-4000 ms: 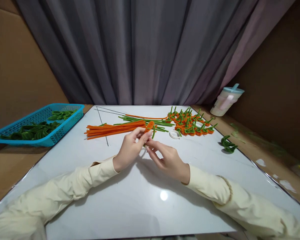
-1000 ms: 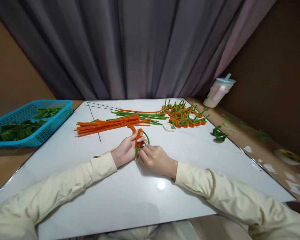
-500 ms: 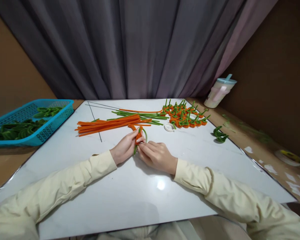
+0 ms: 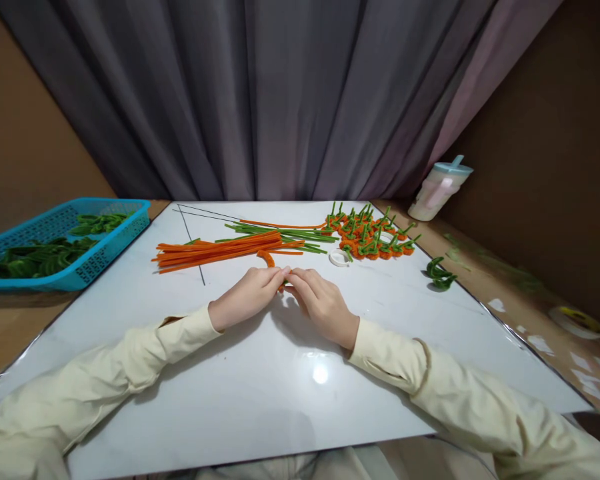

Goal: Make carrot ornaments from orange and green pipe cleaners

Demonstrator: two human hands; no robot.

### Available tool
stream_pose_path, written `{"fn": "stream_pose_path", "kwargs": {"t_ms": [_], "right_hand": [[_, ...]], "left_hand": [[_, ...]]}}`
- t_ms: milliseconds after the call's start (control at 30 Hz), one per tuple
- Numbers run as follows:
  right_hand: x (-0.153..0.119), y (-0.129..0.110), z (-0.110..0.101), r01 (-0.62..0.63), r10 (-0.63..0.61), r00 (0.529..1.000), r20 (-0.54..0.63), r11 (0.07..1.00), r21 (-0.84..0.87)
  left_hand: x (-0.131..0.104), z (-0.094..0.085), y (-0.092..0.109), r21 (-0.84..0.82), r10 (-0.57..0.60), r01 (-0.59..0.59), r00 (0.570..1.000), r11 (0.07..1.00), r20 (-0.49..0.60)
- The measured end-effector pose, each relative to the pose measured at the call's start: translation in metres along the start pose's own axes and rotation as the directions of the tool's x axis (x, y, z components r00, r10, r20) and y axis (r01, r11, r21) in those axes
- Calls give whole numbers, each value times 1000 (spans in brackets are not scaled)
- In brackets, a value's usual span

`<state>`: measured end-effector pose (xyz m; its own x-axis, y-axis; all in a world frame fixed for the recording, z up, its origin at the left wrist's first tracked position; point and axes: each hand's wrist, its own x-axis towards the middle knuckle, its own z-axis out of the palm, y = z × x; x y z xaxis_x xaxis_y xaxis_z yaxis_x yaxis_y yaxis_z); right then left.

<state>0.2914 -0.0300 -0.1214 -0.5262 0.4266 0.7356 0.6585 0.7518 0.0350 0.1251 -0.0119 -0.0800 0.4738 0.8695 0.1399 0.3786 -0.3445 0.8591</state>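
My left hand [image 4: 250, 291] and my right hand [image 4: 320, 301] meet fingertip to fingertip over the middle of the white table. Between them is a small piece of orange and green pipe cleaner [image 4: 282, 287], mostly hidden by the fingers; both hands pinch it. A curled orange pipe cleaner end [image 4: 267, 258] sticks out beyond my left hand. Just behind lies a bundle of straight orange pipe cleaners [image 4: 220, 250], with green pipe cleaners [image 4: 290, 231] behind it. Finished-looking orange pieces with upright green stems [image 4: 365, 233] stand grouped at the back right.
A blue basket [image 4: 80, 272] with green curled pieces stands at the left. White rings [image 4: 339, 258] lie near the orange pieces. Dark green curls [image 4: 440, 274] rest at the right edge. A lidded cup [image 4: 440, 190] stands at the back right, and a tape roll [image 4: 577, 323] lies far right.
My left hand has turned over the piece, its back now upward, and my right fingers have risen to meet it. The green loop that showed between them is now hidden.
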Motion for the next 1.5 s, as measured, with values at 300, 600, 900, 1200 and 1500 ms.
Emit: {"fn": "stream_pose_path", "kwargs": {"t_ms": [300,600,900,1200,1500], "right_hand": [[-1,-1,-2,50,-50,998,23,999,-10],[-3,16,0,-95,124,983,-135,975,201],[-2,45,2,53,-52,994,-96,999,7],[2,31,-3,289,-294,956,-16,946,-145],[1,41,-5,368,-378,926,10,896,-248]], "left_hand": [[-4,6,1,60,90,-90,996,994,2],[-1,-3,8,-1,266,-266,963,964,-34],[2,-33,6,505,373,-544,835,670,405],[-2,-26,8,662,366,-679,732,319,574],[-6,-24,9,640,355,-703,710,311,608]]}}
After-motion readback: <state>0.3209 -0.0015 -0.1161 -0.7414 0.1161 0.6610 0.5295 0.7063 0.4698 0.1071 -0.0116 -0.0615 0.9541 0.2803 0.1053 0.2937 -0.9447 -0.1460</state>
